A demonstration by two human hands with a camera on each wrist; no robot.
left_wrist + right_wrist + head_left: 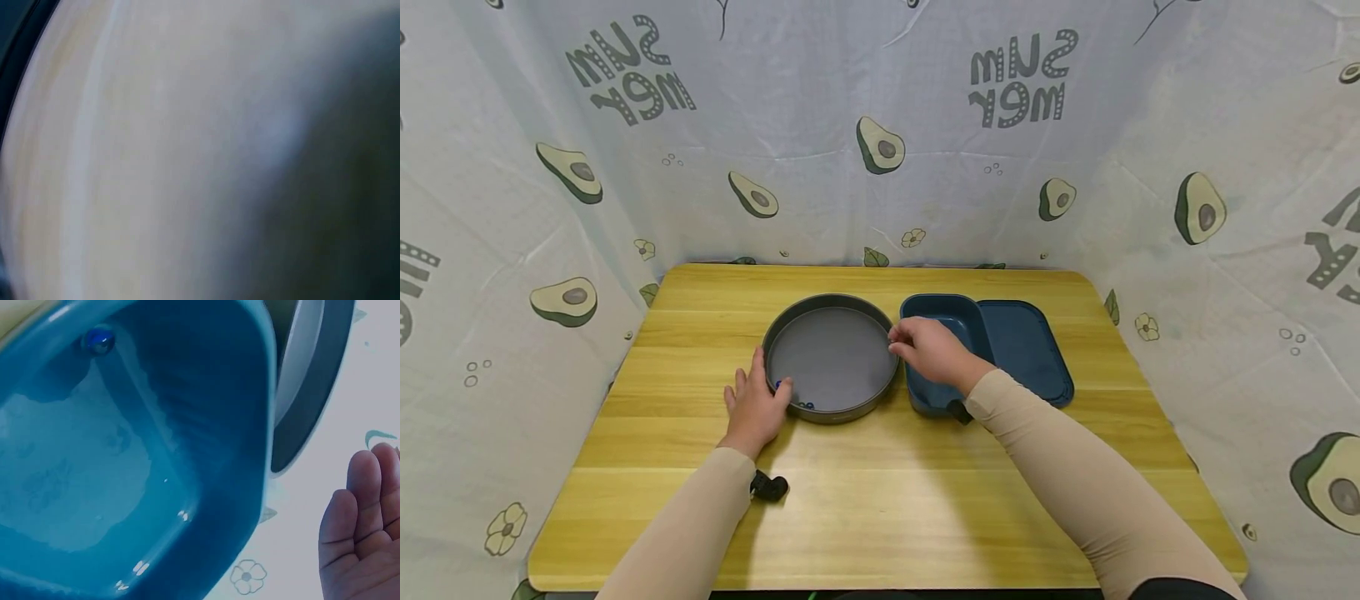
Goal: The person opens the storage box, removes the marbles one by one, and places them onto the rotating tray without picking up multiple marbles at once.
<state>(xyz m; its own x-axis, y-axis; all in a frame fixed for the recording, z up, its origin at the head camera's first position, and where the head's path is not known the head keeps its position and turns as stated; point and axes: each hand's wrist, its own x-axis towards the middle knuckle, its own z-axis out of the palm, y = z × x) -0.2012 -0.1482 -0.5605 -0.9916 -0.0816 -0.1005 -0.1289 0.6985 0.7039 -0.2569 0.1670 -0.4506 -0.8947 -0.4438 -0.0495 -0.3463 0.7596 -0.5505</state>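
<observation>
Left hand: the left hand point(756, 406) lies flat on the table, fingers straight and slightly spread, thumb side against the near-left rim of the round pan point(833, 357). It grips nothing.
Right hand: the right hand point(931, 350) hovers over the left end of the blue container point(937, 396), at the pan's right rim. In the head view the fingers bend toward the pan's edge; whether they pinch anything cannot be told. In the right wrist view the fingers point(359, 531) show loosely extended, palm bare.
Round pan: dark grey, shallow, at the centre of the table, touching or just beside the blue container on its right.
Small blue beads: a few small blue beads point(805, 406) lie on the pan floor at its near rim, just beside the left hand.
Blue container: rectangular, deep, right of the pan. One blue bead point(99, 340) rests in a corner of it, seen from the right wrist.
Blue lid: flat blue lid point(1026, 350) lies right of the pan, beyond the container and against it.
Table: yellow wooden table point(880, 508) bearing the pan.
Backdrop: avocado-print cloth point(880, 150) behind and beside the table.
Left wrist view: blurred; nothing can be made out.
</observation>
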